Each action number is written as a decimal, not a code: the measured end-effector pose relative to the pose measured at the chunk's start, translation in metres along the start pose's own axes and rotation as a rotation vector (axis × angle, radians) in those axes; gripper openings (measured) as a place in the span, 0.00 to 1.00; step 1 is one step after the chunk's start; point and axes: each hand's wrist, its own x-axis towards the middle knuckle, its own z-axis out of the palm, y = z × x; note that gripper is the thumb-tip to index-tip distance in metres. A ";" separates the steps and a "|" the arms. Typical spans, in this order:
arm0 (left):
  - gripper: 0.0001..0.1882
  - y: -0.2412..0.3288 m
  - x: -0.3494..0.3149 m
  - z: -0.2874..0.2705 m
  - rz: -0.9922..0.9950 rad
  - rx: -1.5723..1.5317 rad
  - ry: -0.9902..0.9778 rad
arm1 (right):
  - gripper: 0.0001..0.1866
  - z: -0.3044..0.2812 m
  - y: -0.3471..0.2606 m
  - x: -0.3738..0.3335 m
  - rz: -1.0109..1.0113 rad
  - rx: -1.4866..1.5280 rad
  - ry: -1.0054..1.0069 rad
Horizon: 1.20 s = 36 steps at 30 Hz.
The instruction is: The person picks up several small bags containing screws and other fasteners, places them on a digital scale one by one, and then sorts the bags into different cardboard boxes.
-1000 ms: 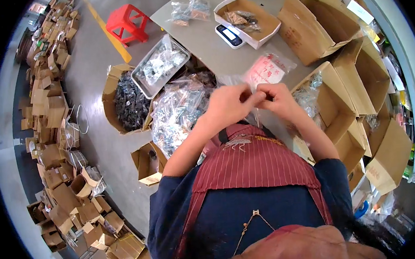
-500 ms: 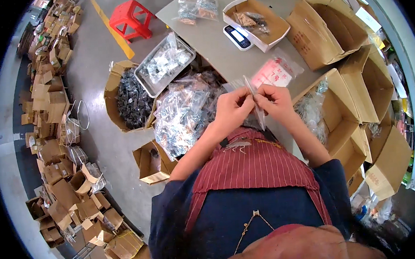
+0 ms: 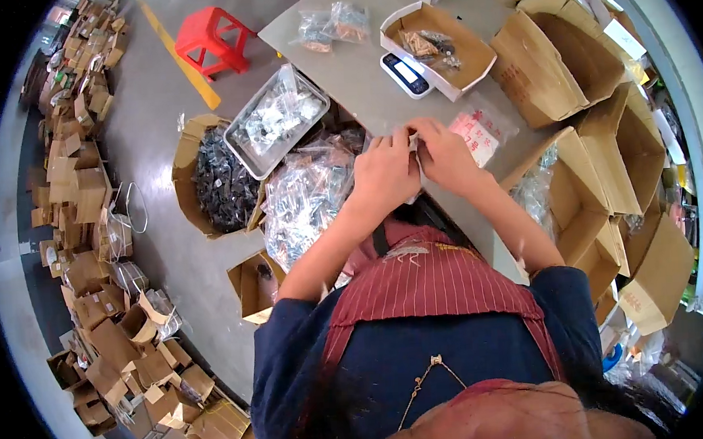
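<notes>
My left hand (image 3: 384, 168) and my right hand (image 3: 448, 155) meet over the near edge of the table, fingers closed on a small clear plastic bag (image 3: 413, 143). Most of the bag is covered by my fingers, and its contents cannot be made out. Just beyond my right hand, a clear bag with a red-and-white printed label (image 3: 475, 137) lies on the table. Left of my left hand is a big heap of filled clear plastic bags (image 3: 307, 198), with a metal tray (image 3: 320, 118) of small bagged parts above it.
On the grey table (image 3: 336, 69) sit a digital scale (image 3: 406, 74), a shallow carton (image 3: 470, 50) of small parts and two filled bags (image 3: 349, 21). Open cardboard boxes (image 3: 554, 58) crowd the right. A carton of black parts (image 3: 226, 178) and a red stool (image 3: 213, 41) stand on the left floor.
Both hands have moved slightly forward and left with the plastic bag. The bag stood upright between my fingertips before; now my fingers fold over its top and cover more of it.
</notes>
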 end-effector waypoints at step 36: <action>0.13 -0.093 0.086 0.036 -0.280 -0.283 -0.178 | 0.17 -0.046 0.057 0.083 0.468 0.857 -0.034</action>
